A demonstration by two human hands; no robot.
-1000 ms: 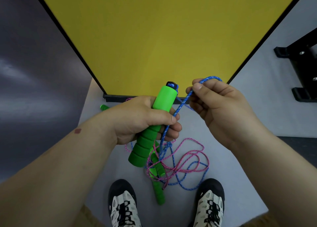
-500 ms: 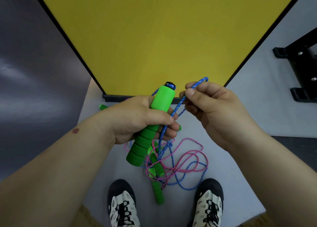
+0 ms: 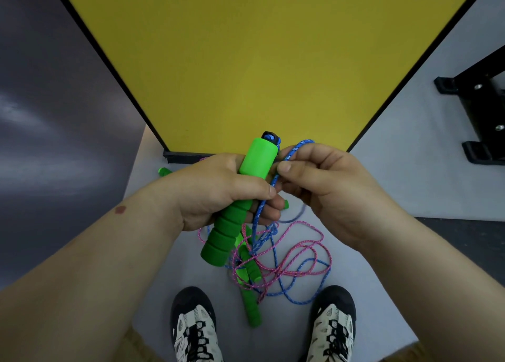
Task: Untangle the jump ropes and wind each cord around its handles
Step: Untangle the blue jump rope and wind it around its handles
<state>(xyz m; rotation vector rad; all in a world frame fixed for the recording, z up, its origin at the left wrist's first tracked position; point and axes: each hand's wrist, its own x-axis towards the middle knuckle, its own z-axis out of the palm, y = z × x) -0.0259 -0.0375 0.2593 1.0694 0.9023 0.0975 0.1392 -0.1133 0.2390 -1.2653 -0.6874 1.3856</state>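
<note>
Two hands: left [image 3: 218,189] grips ribbed foam handle [image 3: 240,197]; right [image 3: 325,186] pinches braided blue cord [image 3: 289,156].

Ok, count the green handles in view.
4: one held in the left hand, two among the tangled cords on the floor, one end beside the panel base. Others may be hidden.

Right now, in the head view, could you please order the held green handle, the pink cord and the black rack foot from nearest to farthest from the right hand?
1. Green handle, just left of the right hand.
2. Pink cord, on the floor below.
3. Black rack foot, far right.
</note>
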